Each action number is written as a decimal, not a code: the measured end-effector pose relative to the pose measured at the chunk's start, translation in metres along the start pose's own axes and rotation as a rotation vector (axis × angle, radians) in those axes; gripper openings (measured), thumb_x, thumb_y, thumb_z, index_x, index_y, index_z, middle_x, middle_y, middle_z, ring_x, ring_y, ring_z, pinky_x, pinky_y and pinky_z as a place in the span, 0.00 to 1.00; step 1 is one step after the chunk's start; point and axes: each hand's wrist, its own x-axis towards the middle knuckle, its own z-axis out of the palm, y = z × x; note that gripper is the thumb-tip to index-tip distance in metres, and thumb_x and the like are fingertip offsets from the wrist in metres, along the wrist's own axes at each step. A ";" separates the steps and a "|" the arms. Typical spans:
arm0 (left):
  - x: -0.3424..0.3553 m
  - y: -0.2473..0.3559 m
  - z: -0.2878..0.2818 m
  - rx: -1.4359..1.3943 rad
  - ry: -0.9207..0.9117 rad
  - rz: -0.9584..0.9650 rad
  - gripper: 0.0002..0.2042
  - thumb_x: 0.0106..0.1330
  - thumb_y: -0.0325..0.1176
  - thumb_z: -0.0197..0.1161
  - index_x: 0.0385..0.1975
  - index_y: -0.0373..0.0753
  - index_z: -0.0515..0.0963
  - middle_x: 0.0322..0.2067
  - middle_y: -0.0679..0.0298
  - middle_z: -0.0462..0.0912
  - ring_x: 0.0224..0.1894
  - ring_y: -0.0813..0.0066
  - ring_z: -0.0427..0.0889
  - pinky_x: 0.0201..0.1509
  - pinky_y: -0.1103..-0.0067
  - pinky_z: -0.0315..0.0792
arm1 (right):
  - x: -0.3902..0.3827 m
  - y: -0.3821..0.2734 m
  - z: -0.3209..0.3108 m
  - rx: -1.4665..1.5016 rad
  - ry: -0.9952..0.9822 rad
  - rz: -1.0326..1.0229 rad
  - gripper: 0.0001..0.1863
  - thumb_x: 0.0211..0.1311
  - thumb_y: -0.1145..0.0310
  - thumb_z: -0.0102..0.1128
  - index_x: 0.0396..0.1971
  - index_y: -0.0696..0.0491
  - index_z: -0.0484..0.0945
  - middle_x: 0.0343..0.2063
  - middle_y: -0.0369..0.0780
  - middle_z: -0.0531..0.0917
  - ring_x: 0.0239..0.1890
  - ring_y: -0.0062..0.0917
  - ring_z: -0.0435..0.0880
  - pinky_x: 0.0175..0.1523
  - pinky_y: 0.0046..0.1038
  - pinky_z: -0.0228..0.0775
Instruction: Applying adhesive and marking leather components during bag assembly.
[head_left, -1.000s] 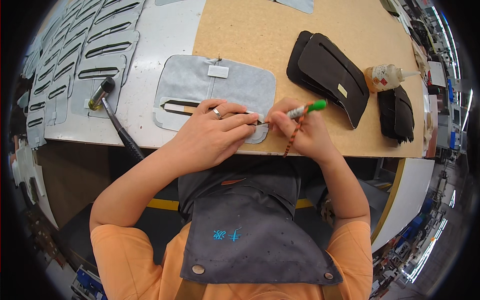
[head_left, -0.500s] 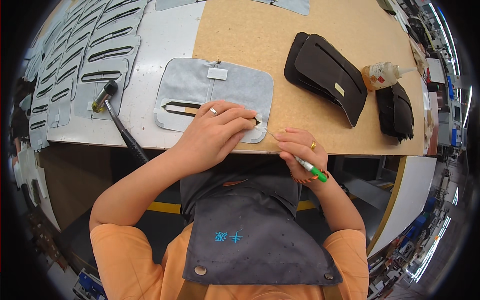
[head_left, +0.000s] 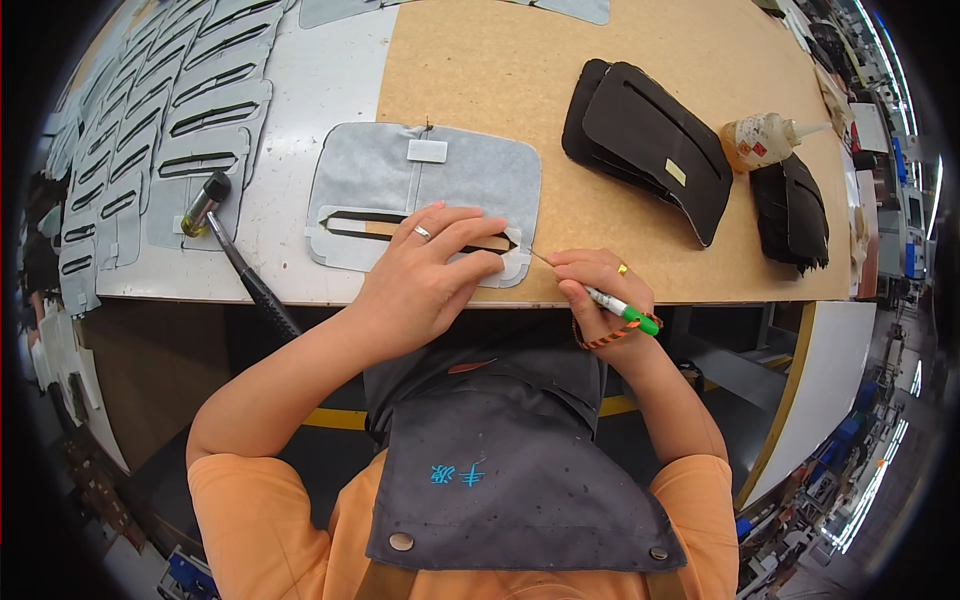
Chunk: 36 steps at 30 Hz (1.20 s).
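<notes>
Tabletop (head_left: 470, 70), head view: white section left of the grey panel (head_left: 470, 175) and partly under it, tan board to its right. Room well right of the panel: bright strip lights (head_left: 875, 480), blurred equipment along the fisheye rim. Dark apron (head_left: 520, 470) and orange sleeves, near side of the panel.

Left of the panel: overlapping rows of slotted grey pieces (head_left: 215, 100), plus hammer (head_left: 245, 265) with black handle, yellowish head. Right of it: stack of dark slotted pieces (head_left: 650, 145), then bottle (head_left: 755, 142) with amber contents and pale nozzle, smaller dark stack (head_left: 790, 215) just beside the bottle.

Panel lies flat near the tabletop's front edge. Rounded corners, suede-like face, seam down the middle, white rectangular patch (head_left: 427, 151). Long black-edged slot along near side, tan board showing through.

Left hand (head_left: 435, 260), ringed, lies across the slot, fingers extended. Right hand (head_left: 605, 290) pinches green-and-white pen-like tool (head_left: 612, 304), thin tip at the panel's near right corner; contact can't tell. Striped cord (head_left: 590, 343) at right wrist.
</notes>
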 end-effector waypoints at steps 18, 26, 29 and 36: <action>-0.001 0.001 0.003 0.117 -0.052 0.000 0.14 0.58 0.27 0.58 0.45 0.40 0.76 0.52 0.65 0.74 0.60 0.67 0.67 0.67 0.65 0.54 | 0.010 0.004 0.014 0.013 0.051 -0.023 0.05 0.55 0.80 0.62 0.32 0.59 0.78 0.33 0.43 0.82 0.27 0.26 0.82 0.32 0.22 0.74; 0.001 0.002 0.001 0.171 -0.098 -0.005 0.18 0.57 0.29 0.58 0.50 0.41 0.73 0.55 0.65 0.71 0.61 0.67 0.66 0.68 0.65 0.53 | 0.014 -0.001 0.010 0.300 0.083 0.320 0.04 0.60 0.80 0.57 0.35 0.60 0.78 0.31 0.40 0.81 0.27 0.17 0.80 0.32 0.17 0.72; 0.002 0.004 0.001 0.200 -0.128 -0.015 0.23 0.55 0.27 0.57 0.54 0.42 0.70 0.56 0.64 0.69 0.61 0.66 0.64 0.67 0.65 0.53 | 0.011 0.006 0.010 0.244 0.066 0.242 0.05 0.59 0.79 0.58 0.35 0.60 0.78 0.31 0.40 0.81 0.30 0.21 0.81 0.35 0.19 0.72; 0.008 0.008 -0.003 0.002 -0.101 -0.236 0.27 0.55 0.24 0.54 0.58 0.39 0.64 0.56 0.57 0.65 0.59 0.58 0.63 0.63 0.67 0.54 | 0.007 0.004 0.001 0.017 0.059 0.131 0.07 0.58 0.74 0.62 0.35 0.58 0.78 0.30 0.41 0.80 0.35 0.25 0.80 0.40 0.24 0.72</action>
